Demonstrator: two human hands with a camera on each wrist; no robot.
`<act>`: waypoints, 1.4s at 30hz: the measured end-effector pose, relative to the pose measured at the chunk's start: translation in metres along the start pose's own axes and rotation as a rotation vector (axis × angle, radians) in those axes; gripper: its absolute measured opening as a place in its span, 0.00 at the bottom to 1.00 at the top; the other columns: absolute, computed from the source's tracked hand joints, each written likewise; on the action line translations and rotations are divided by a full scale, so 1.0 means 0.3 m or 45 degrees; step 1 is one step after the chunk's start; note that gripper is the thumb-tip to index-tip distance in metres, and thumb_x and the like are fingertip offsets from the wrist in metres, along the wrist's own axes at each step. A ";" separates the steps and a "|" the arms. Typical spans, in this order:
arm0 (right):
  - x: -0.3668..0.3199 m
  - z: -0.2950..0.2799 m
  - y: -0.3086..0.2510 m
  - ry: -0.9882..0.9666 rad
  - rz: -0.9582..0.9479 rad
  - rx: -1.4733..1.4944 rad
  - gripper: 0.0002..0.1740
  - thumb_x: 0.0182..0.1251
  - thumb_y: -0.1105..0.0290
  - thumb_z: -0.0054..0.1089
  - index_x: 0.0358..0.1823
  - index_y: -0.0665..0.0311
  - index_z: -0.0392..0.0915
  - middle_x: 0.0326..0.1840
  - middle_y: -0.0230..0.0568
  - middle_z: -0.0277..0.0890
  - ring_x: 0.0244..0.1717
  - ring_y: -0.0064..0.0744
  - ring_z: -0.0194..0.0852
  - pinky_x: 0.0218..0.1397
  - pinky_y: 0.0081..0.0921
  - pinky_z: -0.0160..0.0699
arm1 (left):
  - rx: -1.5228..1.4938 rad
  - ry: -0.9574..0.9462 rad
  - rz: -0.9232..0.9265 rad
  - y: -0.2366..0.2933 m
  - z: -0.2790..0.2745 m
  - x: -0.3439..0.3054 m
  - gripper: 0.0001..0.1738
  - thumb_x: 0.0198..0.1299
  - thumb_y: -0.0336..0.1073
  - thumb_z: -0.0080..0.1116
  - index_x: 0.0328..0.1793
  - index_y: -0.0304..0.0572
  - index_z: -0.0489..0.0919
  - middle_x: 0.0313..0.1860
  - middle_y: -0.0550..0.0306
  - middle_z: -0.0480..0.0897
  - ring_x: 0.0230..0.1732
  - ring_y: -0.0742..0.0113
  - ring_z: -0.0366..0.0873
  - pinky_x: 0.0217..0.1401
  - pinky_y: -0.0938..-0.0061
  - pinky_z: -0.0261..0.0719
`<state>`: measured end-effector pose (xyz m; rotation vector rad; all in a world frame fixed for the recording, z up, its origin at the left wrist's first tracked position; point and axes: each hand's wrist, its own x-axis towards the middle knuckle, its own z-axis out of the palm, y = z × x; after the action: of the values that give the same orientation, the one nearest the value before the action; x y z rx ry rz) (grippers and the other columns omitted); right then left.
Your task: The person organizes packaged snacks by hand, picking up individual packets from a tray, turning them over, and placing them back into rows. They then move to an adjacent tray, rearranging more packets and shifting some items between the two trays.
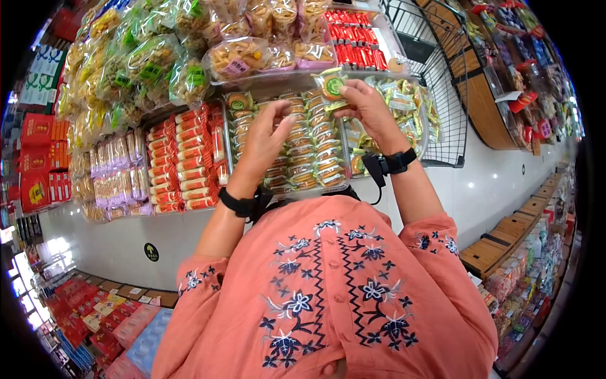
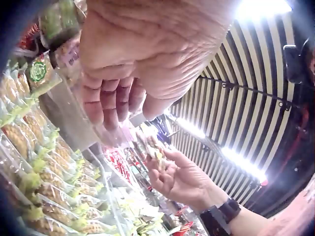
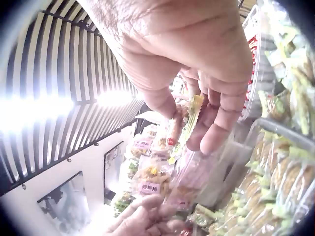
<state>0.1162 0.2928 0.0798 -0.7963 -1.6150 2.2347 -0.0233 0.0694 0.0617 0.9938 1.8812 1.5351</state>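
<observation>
The right hand (image 1: 372, 114) pinches a wrapped round cookie (image 1: 332, 87) with a green label, held above the tray's back edge; in the right wrist view the packet (image 3: 186, 123) sits between thumb and fingers of the hand (image 3: 197, 59). The left hand (image 1: 265, 136) hovers over rows of wrapped cookies (image 1: 303, 165), fingers loosely bent, holding nothing. Seen from the left wrist, that hand (image 2: 147, 54) hangs above the cookie rows (image 2: 54, 182), with the right hand (image 2: 184, 182) beyond it.
Red-wrapped rolls (image 1: 189, 158) fill the tray at left. Bagged snacks (image 1: 151, 69) are piled behind, beside red packets (image 1: 356, 41). More green-wrapped packets (image 1: 404, 101) lie in the tray at right, next to a wire cart (image 1: 445, 120). Shelves line both sides.
</observation>
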 end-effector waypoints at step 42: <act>0.148 0.324 0.327 -0.274 0.005 -0.619 0.14 0.68 0.65 0.68 0.47 0.69 0.81 0.28 0.34 0.80 0.29 0.21 0.77 0.29 0.24 0.77 | 0.098 0.233 -0.275 -0.284 -0.235 -0.032 0.19 0.73 0.37 0.62 0.64 0.34 0.78 0.35 0.64 0.80 0.31 0.78 0.73 0.32 0.78 0.71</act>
<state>0.0338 0.2056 -0.0019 -0.6795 -2.3100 2.0056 -0.0902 0.0119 -0.0055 0.6736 2.1107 1.4769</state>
